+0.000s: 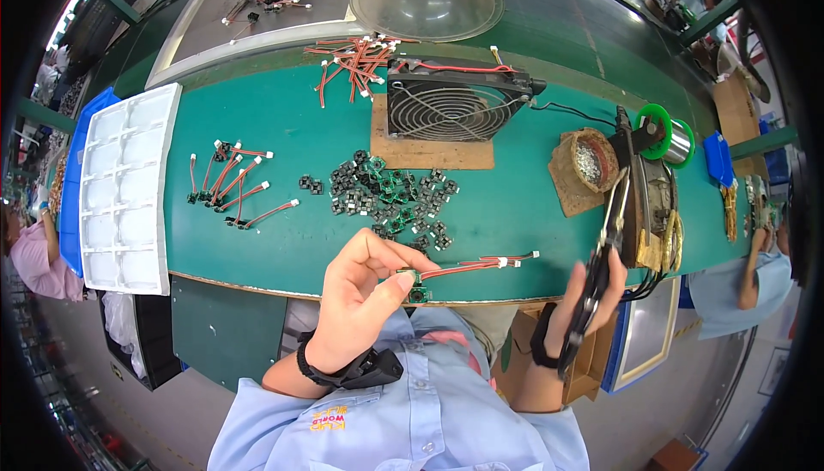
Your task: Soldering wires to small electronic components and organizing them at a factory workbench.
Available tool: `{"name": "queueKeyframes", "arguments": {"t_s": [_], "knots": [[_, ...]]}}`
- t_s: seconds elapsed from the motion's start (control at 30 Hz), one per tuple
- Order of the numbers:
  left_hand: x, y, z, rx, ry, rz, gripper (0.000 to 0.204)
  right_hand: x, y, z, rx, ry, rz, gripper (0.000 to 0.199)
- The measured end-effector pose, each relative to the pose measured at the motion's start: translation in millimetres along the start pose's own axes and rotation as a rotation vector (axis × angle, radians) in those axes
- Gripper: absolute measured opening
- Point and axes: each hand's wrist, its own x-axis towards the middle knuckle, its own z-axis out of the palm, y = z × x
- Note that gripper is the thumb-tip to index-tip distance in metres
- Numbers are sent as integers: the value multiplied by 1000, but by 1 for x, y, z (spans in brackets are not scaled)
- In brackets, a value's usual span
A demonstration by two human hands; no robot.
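Between the thumb and fingers of my left hand (365, 286) is a small green circuit board (418, 292), held just over the table's front edge. Red and black wires with white plugs (503, 262) stretch rightward from beside it. My right hand (563, 309) is wrapped round the black handle of a soldering iron (592, 295), whose metal end points up and away near the soldering stand. Past my left hand lies a pile of small black and green boards (390, 192). Several boards with wires attached (232, 181) rest to the left.
A black fan (455, 106) stands on cardboard behind the pile, with loose wire leads (356, 63) beside it. At right are a tip-cleaning dish (589, 162), a green solder spool (669, 136) and the iron's stand (652, 205). A white compartment tray (124, 188) sits at left.
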Motion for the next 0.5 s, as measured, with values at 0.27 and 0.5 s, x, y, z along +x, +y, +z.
{"name": "queueKeyframes", "arguments": {"t_s": [0.27, 0.5], "knots": [[0, 2, -9, -34, 103, -13, 12, -4, 4, 0, 248, -237, 327, 25], [-2, 0, -18, 120, 167, 98, 12, -6, -15, 20, -68, -597, -390, 28]]}}
